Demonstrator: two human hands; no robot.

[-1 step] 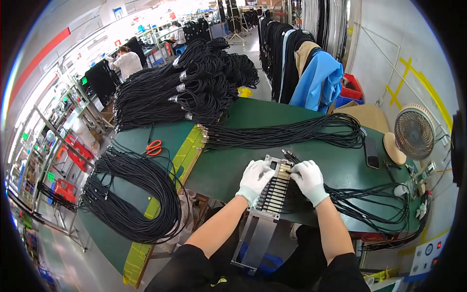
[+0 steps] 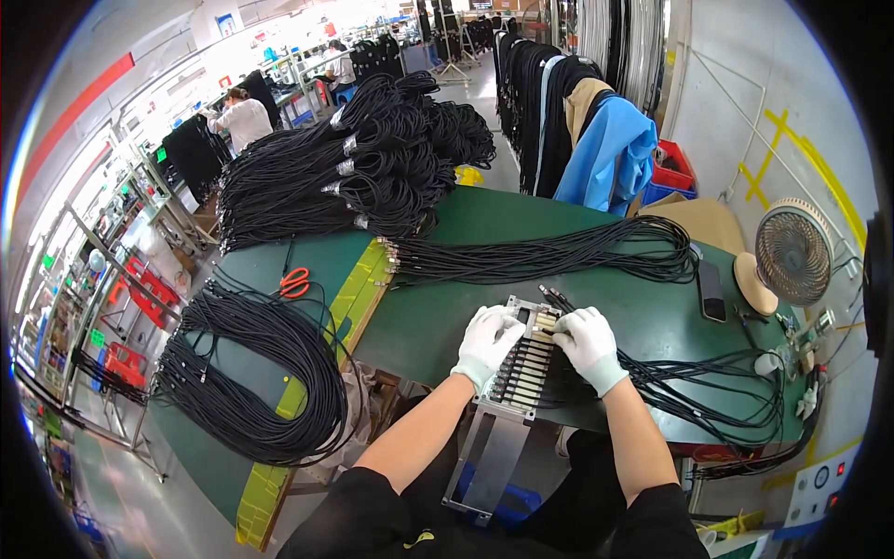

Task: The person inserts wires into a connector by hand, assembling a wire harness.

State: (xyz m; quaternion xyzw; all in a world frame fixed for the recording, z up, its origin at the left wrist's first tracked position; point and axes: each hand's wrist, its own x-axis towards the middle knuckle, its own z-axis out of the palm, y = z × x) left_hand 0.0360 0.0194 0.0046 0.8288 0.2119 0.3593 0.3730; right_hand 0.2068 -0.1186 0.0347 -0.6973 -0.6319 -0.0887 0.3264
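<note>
A metal fixture (image 2: 521,391) with a row of slots juts over the table's near edge, with several black cable ends lying side by side in it. My left hand (image 2: 488,343), in a white glove, rests at the left side of its far end, fingers bent together over the slots. Opposite it, my gloved right hand (image 2: 588,341) has thumb and fingers closed at the slots' right ends, beside pale yellowish blocks (image 2: 542,324). What either hand's fingertips grip is hidden. Black cables (image 2: 689,377) trail right from beneath my right hand. Loose cable ends (image 2: 553,296) lie just beyond the fixture.
A bundle of black cables (image 2: 549,256) crosses the green table (image 2: 438,326); a coiled bundle (image 2: 317,373) lies left, near orange-handled scissors (image 2: 294,283). A large cable pile (image 2: 354,168) stands behind. At right are a phone (image 2: 711,291) and a fan (image 2: 792,252). A person (image 2: 244,121) sits far left.
My right hand has shifted very slightly left, toward the fixture. My left hand and the fixture look unmoved.
</note>
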